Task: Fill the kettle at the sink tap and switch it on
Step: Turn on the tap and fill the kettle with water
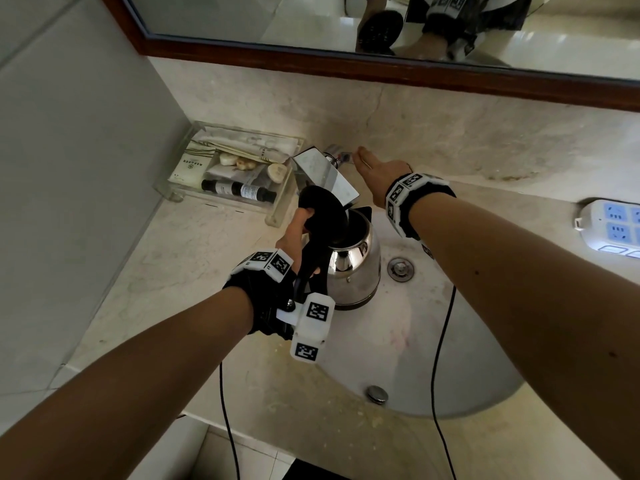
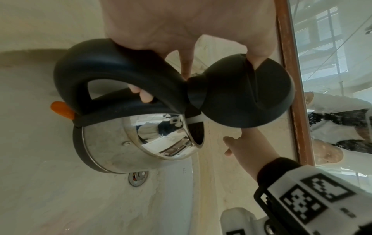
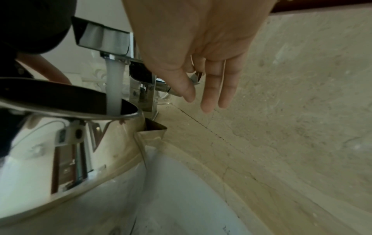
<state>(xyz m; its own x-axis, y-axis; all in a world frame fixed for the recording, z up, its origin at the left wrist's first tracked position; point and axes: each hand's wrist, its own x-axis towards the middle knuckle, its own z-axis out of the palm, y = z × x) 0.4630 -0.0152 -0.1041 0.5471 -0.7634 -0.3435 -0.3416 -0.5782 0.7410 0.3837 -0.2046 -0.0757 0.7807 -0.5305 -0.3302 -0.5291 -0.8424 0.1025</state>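
Kettle [image 1: 353,268]: steel, held over the sink [image 1: 485,375] under the tap [image 1: 325,171]; lid [image 1: 322,213] raised, water [image 3: 112,85] ran into its mouth. Left hand [image 1: 294,233]: fingers wrapped round the black handle [image 2: 112,66]. Right hand [image 1: 377,169]: fingers straight, loosely apart, apparently touching the tap lever [image 1: 341,156]. Surface [image 1: 207,258]: 1 clear toiletry tray [image 1: 228,171].

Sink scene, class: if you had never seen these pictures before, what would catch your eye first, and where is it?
First, the shiny steel kettle held over the sink by the left hand, its black lid tipped open. Next, the water running from the tap straight into the kettle's mouth. Then the right hand reaching to the tap's lever by the back wall.
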